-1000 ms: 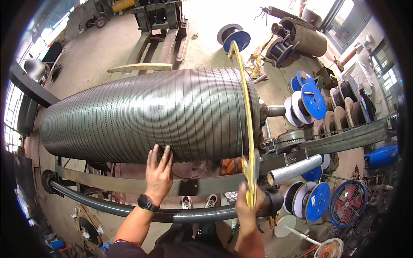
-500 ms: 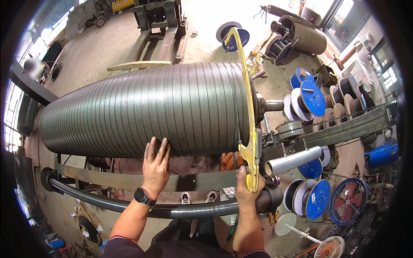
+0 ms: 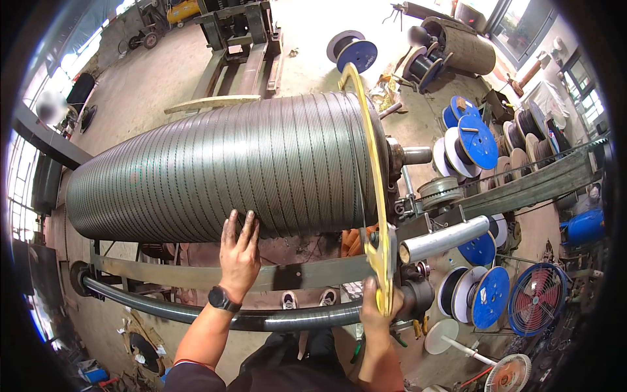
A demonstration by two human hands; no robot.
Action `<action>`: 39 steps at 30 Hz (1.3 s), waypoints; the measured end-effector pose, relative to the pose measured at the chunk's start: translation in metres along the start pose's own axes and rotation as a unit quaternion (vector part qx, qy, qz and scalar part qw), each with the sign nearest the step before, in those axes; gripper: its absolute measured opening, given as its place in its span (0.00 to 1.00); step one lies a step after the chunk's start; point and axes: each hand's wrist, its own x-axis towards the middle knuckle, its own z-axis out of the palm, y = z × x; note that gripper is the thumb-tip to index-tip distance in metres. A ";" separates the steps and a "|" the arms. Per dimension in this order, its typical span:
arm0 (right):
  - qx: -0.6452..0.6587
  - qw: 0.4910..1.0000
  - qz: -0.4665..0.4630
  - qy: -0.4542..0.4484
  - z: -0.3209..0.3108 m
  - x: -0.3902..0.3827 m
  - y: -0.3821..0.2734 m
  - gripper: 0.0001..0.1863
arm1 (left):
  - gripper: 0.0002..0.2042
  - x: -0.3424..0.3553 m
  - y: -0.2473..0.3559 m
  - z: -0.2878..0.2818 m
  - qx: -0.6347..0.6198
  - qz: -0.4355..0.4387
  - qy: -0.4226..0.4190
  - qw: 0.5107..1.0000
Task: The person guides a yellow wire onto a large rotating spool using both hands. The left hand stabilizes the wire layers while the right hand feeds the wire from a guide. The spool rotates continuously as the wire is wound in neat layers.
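A large drum-like roller (image 3: 228, 163), grey and covered in closely spaced ridges, lies crosswise before me. The fingers of my left hand (image 3: 239, 251) are stretched out and lie against its near side, with a dark watch on that wrist. Closed round the lower end of a yellow hacksaw (image 3: 371, 130) is my right hand (image 3: 379, 306). The saw's bowed frame reaches over the roller's right end. Its thin blade runs close against the ridged surface there; whether it has cut in, I cannot tell.
A dark bar (image 3: 287, 319) and a flat metal beam (image 3: 176, 271) run between me and the roller. At right are a shiny metal tube (image 3: 444, 239), blue-and-white reels (image 3: 493, 297) and a blue-rimmed fan (image 3: 537, 299). Forklift forks (image 3: 251, 68) stand beyond the roller.
My right hand and the hacksaw have come toward me, so the frame's far end now sits lower over the roller. My left hand stays at the same spot on the ridges.
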 end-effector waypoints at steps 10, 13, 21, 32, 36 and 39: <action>0.068 0.997 0.007 0.033 0.026 0.022 0.016 0.06 | 0.24 0.001 0.004 0.002 -0.012 -0.001 0.009 1.000; 0.060 0.998 0.000 0.017 0.004 -0.008 0.005 0.04 | 0.24 -0.001 0.000 0.002 -0.015 -0.003 0.013 1.000; 0.061 0.997 -0.014 0.036 0.033 0.043 0.010 0.04 | 0.26 0.001 -0.001 0.000 -0.009 0.014 0.004 1.000; 0.083 0.996 0.027 0.032 0.032 0.048 -0.002 0.06 | 0.53 0.037 -0.007 -0.031 -0.006 -0.017 -0.036 0.999; 0.050 0.998 0.012 0.026 0.008 0.019 -0.007 0.05 | 0.59 0.057 -0.006 -0.039 0.007 -0.009 -0.078 0.997; 0.060 0.998 0.009 0.026 0.000 0.001 -0.016 0.04 | 0.58 0.070 -0.009 -0.041 0.031 -0.004 -0.095 0.995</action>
